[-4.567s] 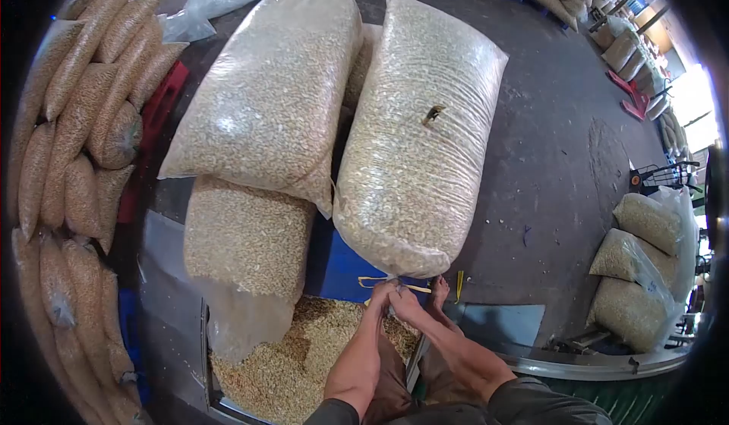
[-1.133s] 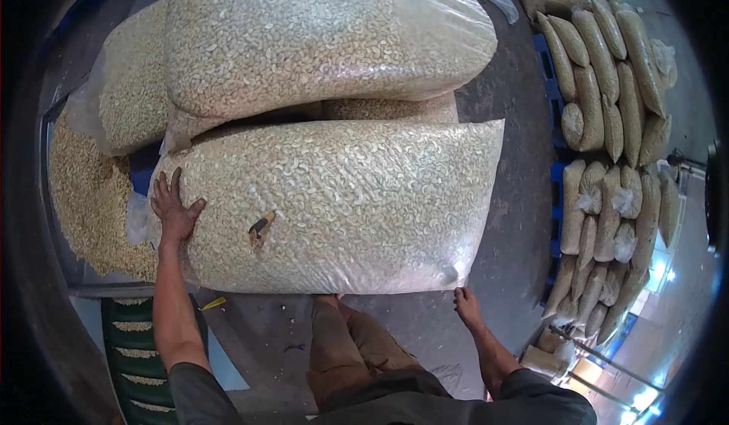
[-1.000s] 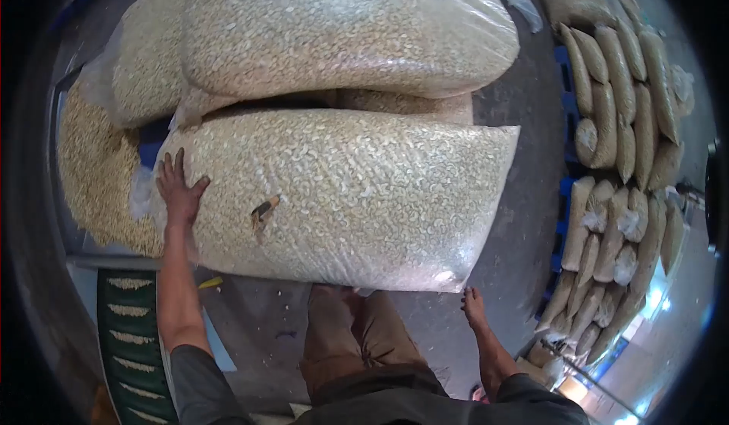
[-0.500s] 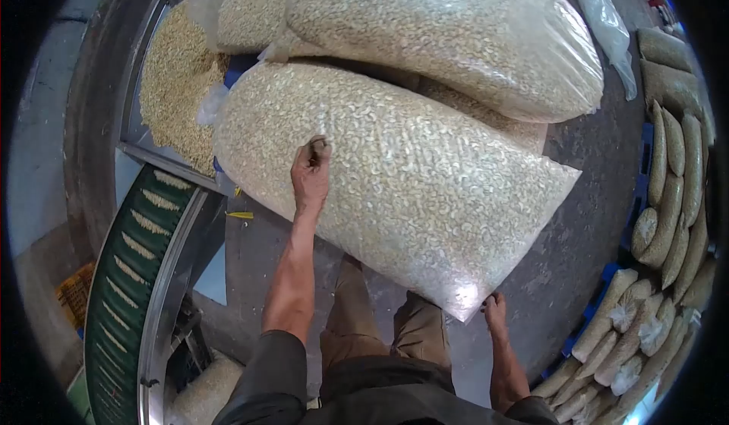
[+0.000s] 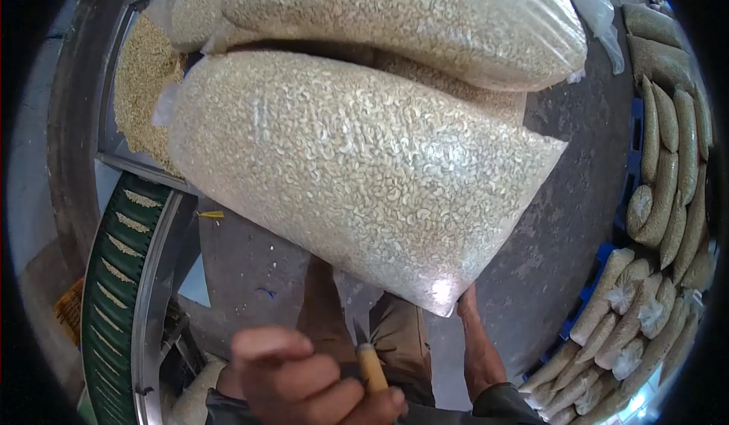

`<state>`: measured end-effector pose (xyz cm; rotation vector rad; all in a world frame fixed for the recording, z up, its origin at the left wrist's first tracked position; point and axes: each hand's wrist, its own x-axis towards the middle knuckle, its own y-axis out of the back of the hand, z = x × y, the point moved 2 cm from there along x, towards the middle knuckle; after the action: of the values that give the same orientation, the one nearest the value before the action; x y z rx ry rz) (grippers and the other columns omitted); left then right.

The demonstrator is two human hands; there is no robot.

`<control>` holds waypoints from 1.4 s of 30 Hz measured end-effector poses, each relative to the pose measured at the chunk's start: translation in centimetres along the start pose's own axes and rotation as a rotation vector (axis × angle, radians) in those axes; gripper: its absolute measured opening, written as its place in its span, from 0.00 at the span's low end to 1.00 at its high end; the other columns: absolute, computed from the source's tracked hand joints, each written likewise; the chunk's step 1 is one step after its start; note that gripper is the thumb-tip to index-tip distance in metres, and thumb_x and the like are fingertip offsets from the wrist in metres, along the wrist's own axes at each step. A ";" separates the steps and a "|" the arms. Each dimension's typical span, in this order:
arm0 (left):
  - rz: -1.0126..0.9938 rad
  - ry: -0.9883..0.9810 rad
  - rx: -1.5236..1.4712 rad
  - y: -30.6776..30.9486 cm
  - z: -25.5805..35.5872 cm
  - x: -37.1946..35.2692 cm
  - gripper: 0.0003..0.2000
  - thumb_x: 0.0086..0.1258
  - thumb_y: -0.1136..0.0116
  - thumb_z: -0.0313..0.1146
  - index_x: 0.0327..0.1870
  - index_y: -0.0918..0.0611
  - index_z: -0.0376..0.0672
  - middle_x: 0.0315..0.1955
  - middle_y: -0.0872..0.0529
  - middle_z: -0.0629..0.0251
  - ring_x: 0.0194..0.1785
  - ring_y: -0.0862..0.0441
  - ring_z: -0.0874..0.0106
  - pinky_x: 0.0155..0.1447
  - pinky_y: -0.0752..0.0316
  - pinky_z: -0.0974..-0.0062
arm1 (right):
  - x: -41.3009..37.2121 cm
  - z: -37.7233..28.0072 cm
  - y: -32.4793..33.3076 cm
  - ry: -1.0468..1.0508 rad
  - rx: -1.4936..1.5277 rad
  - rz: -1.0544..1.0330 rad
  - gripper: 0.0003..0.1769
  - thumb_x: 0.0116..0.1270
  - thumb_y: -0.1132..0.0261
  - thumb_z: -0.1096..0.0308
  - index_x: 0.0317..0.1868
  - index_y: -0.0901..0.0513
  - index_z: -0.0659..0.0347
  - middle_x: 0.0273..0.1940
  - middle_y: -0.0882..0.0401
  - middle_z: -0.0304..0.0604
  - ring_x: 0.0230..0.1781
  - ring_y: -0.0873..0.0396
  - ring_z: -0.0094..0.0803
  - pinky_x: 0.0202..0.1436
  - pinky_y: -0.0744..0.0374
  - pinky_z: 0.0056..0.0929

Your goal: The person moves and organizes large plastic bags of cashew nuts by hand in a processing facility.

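Note:
A large clear plastic bag of cashew nuts (image 5: 357,159) lies across the middle, its near corner pointing toward me. At that corner my right hand (image 5: 472,330) grips the plastic, with its fingertips partly hidden behind the bag. Close to the camera, my left hand (image 5: 304,379) is raised with curled fingers, slightly blurred. It is closed on a small knife (image 5: 372,368) with a light wooden handle; the short blade points away from me. The left hand is apart from the bag.
More large cashew bags (image 5: 410,26) lie beyond. On the left, a metal tray (image 5: 140,168) holds loose nuts above a green cleated conveyor (image 5: 114,273). Filled bags (image 5: 661,190) are stacked on blue pallets (image 5: 588,296) at the right. A yellow strip (image 5: 211,214) is near the tray.
My left hand has come off the bag, back toward the camera, and the knife now shows in it. My right hand remains at the near corner. The view has shifted slightly.

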<state>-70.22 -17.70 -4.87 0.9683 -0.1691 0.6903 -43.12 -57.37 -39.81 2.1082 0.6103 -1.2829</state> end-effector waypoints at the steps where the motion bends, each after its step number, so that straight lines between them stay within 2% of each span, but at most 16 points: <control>1: -0.028 -0.124 0.049 -0.5 0.0 -0.9 0.34 0.63 0.36 0.46 0.67 0.35 0.39 0.57 0.26 0.49 0.62 0.29 0.50 0.62 0.32 0.59 | 0.6 0.3 -0.1 0.026 0.075 -0.082 0.35 0.70 0.51 0.41 0.63 0.29 0.63 0.58 0.23 0.46 0.57 0.23 0.38 0.57 0.25 0.37; 2: -0.035 -0.107 0.034 -2.5 1.0 -2.0 0.34 0.63 0.36 0.46 0.67 0.35 0.39 0.57 0.26 0.49 0.62 0.29 0.50 0.62 0.32 0.59 | 1.1 1.1 0.3 0.050 0.150 -0.164 0.36 0.70 0.52 0.40 0.64 0.30 0.63 0.59 0.24 0.46 0.56 0.23 0.39 0.60 0.26 0.38; 4: 0.596 0.442 0.250 -5.8 2.4 -3.0 0.09 0.54 0.30 0.46 0.35 0.17 0.65 0.26 0.32 0.86 0.38 0.30 0.81 0.48 0.31 0.65 | 3.2 3.5 2.7 -0.028 0.085 -0.271 0.38 0.71 0.56 0.38 0.67 0.34 0.63 0.62 0.27 0.46 0.59 0.26 0.40 0.64 0.30 0.39; 5: 0.600 0.225 0.109 -6.2 0.6 -2.8 0.12 0.58 0.34 0.50 0.38 0.16 0.58 0.30 0.26 0.84 0.43 0.28 0.78 0.57 0.34 0.65 | 4.5 5.0 3.8 -0.090 0.028 -0.397 0.40 0.72 0.60 0.37 0.69 0.37 0.63 0.65 0.30 0.47 0.62 0.28 0.41 0.68 0.34 0.41; 6: 0.597 0.241 0.120 -7.2 -0.2 -4.5 0.12 0.58 0.34 0.50 0.38 0.16 0.58 0.30 0.26 0.84 0.43 0.28 0.78 0.57 0.34 0.65 | 4.2 4.8 3.6 -0.103 0.015 -0.405 0.40 0.72 0.60 0.37 0.69 0.37 0.63 0.65 0.30 0.47 0.62 0.28 0.41 0.68 0.34 0.41; 9: 0.924 0.962 -0.514 -14.2 -5.6 -18.3 0.21 0.77 0.60 0.42 0.60 0.28 0.34 0.48 0.20 0.56 0.49 0.23 0.63 0.57 0.30 0.68 | 6.9 5.4 1.7 -0.154 -0.067 -0.477 0.40 0.72 0.60 0.37 0.70 0.38 0.63 0.65 0.30 0.47 0.62 0.29 0.41 0.68 0.34 0.41; 10: 0.928 1.545 -0.747 -18.1 -7.1 -24.6 0.32 0.76 0.64 0.56 0.66 0.34 0.35 0.56 0.24 0.53 0.59 0.29 0.56 0.64 0.36 0.60 | 7.7 5.8 0.7 -0.173 -0.092 -0.503 0.40 0.72 0.60 0.37 0.70 0.38 0.63 0.65 0.31 0.47 0.62 0.29 0.41 0.68 0.34 0.41; 12: 1.204 1.982 -1.120 -25.8 -9.0 -32.9 0.36 0.73 0.65 0.63 0.68 0.34 0.38 0.64 0.31 0.52 0.68 0.36 0.55 0.70 0.43 0.53 | 9.8 6.7 -0.8 -0.211 -0.155 -0.556 0.40 0.72 0.60 0.37 0.70 0.38 0.63 0.65 0.31 0.47 0.63 0.29 0.41 0.68 0.34 0.41; 14: 1.756 1.874 -1.647 -30.9 -10.0 -34.9 0.34 0.73 0.64 0.61 0.68 0.34 0.40 0.68 0.36 0.54 0.71 0.40 0.59 0.73 0.47 0.52 | 11.0 8.2 -2.7 -0.249 -0.196 -0.589 0.40 0.72 0.61 0.37 0.70 0.38 0.63 0.65 0.31 0.47 0.63 0.29 0.41 0.69 0.35 0.41; 23: 1.674 1.844 -1.895 -30.4 -9.2 -35.3 0.32 0.71 0.60 0.59 0.65 0.30 0.42 0.64 0.30 0.56 0.66 0.33 0.58 0.69 0.39 0.53 | 8.3 4.4 -8.9 -0.244 -0.464 -0.553 0.41 0.73 0.62 0.37 0.71 0.40 0.63 0.66 0.32 0.47 0.64 0.31 0.41 0.69 0.36 0.41; 31: 1.302 1.731 -2.136 -30.1 -8.9 -36.6 0.29 0.70 0.57 0.57 0.62 0.25 0.43 0.61 0.24 0.58 0.62 0.27 0.58 0.65 0.31 0.55 | -1.2 2.3 -18.3 -0.131 -0.530 -0.486 0.41 0.73 0.62 0.37 0.71 0.41 0.63 0.67 0.33 0.47 0.65 0.32 0.42 0.70 0.37 0.41; 34: 1.277 1.739 -1.939 -28.6 -8.8 -39.3 0.28 0.70 0.56 0.56 0.60 0.25 0.43 0.58 0.22 0.57 0.59 0.24 0.58 0.60 0.26 0.55 | -4.3 2.8 -19.1 -0.176 -0.502 -0.488 0.41 0.73 0.63 0.37 0.72 0.41 0.63 0.67 0.33 0.47 0.65 0.33 0.42 0.70 0.37 0.41; 35: 1.101 1.888 -1.912 -23.3 -9.2 -35.7 0.30 0.70 0.56 0.57 0.63 0.28 0.42 0.59 0.24 0.56 0.60 0.25 0.58 0.61 0.27 0.55 | -5.1 2.5 -18.9 -0.203 -0.490 -0.484 0.41 0.73 0.63 0.37 0.72 0.41 0.63 0.67 0.33 0.48 0.66 0.33 0.42 0.70 0.37 0.41; 39: 1.060 2.024 -1.753 -20.2 -10.2 -31.1 0.29 0.73 0.59 0.58 0.62 0.29 0.43 0.57 0.23 0.60 0.57 0.24 0.60 0.59 0.27 0.57 | -7.1 2.3 -14.4 -0.313 -0.439 -0.449 0.41 0.73 0.63 0.37 0.72 0.42 0.63 0.67 0.34 0.48 0.66 0.33 0.42 0.70 0.38 0.42; 41: 0.471 1.581 -0.993 -19.8 -10.6 -29.2 0.33 0.72 0.63 0.61 0.67 0.33 0.43 0.63 0.30 0.57 0.65 0.32 0.57 0.68 0.35 0.57 | -8.4 4.1 -11.3 -0.343 -0.401 -0.425 0.41 0.73 0.63 0.37 0.72 0.42 0.63 0.68 0.34 0.48 0.66 0.34 0.42 0.71 0.38 0.42; 42: 0.397 1.575 -1.002 -20.6 -9.8 -29.9 0.33 0.72 0.63 0.61 0.67 0.33 0.43 0.63 0.30 0.57 0.65 0.32 0.57 0.68 0.35 0.57 | -10.4 6.2 -9.8 -0.366 -0.356 -0.403 0.41 0.73 0.64 0.37 0.72 0.42 0.63 0.68 0.34 0.48 0.66 0.34 0.42 0.71 0.38 0.42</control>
<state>-82.49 -31.39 -37.71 -0.7258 0.6601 1.3532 -57.81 -55.39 -35.08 1.4586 1.0435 -1.5890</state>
